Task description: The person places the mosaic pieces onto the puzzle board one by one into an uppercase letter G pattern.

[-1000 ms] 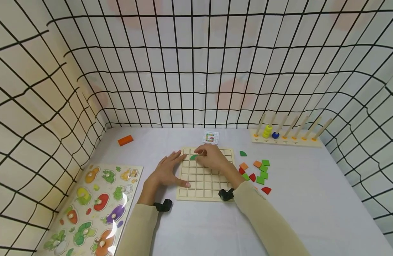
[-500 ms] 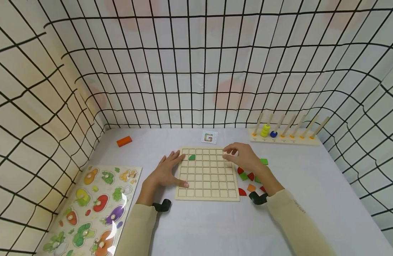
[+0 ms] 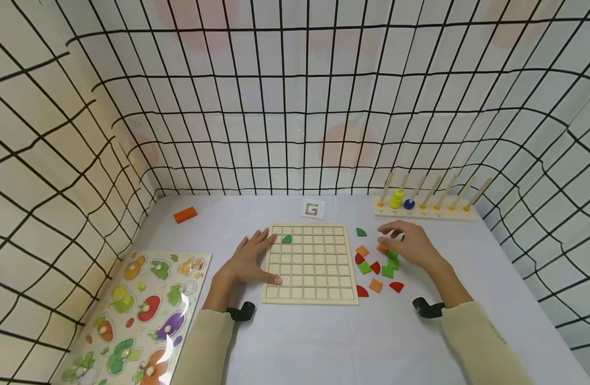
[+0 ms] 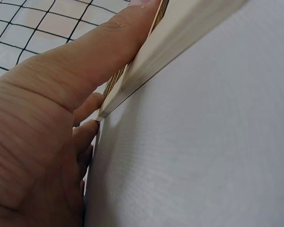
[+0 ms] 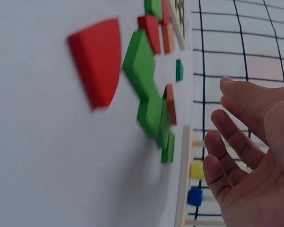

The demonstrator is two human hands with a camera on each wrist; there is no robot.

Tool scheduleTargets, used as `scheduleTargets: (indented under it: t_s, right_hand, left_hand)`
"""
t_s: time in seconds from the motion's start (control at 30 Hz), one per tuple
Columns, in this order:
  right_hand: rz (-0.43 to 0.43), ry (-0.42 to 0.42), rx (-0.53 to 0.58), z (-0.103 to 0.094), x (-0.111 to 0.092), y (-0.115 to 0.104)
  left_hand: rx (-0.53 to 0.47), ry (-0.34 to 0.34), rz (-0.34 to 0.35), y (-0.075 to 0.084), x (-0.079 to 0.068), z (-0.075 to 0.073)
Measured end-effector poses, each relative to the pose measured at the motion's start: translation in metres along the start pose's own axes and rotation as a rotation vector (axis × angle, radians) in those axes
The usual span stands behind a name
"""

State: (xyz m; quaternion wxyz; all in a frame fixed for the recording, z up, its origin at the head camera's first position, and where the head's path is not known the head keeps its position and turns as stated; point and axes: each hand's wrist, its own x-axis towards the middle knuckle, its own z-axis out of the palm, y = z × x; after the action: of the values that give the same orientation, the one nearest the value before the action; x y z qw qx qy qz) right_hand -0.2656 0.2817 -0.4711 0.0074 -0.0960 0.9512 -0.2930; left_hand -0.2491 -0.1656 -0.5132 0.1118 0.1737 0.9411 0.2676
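Note:
A pale wooden grid board lies on the table, with a green quarter-circle tile in a cell near its upper left corner. Fingers spread, my left hand rests on the board's left side. The left wrist view shows its thumb over the board's edge. To the right, my right hand hovers over loose tiles, partly covering some green square tiles and an orange tile. Its fingers are loosely bent and hold nothing in the right wrist view. A red quarter-circle tile appears close to that camera.
Another green quarter-circle tile lies right of the board. A card with a coloured pattern is behind it. A peg stand with beads is back right, an orange block back left, and a vegetable puzzle left. Black wire mesh encloses the table.
My right hand has left the green tile on the board and moved right, over the loose tiles. The left hand stays on the board's left side.

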Motion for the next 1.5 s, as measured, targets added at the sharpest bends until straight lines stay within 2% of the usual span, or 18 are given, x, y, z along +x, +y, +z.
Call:
scheduleTargets:
  t_s: [0.27, 0.43, 0.77, 1.03, 1.5]
  right_hand:
    - [0.003, 0.008, -0.043, -0.008, -0.010, 0.033]
    - [0.018, -0.003, -0.043, -0.008, -0.014, 0.046]
    - [0.033, -0.063, -0.021, -0.004, -0.011, 0.054]
    - [0.051, -0.042, -0.024, -0.002, -0.015, 0.060]
    - [0.027, -0.004, -0.032, -0.004, -0.016, 0.062]
  left_hand:
    - [-0.005, -0.009, -0.005, 0.005, -0.002, -0.001]
    - [-0.006, -0.005, -0.001, 0.004, -0.001, -0.002]
    - [0.008, -0.004, -0.022, 0.001, -0.002, -0.001]
    - [-0.002, 0.001, 0.005, 0.001, -0.001, 0.001]
    - [0.018, 0.007, -0.004, 0.001, 0.000, 0.002]
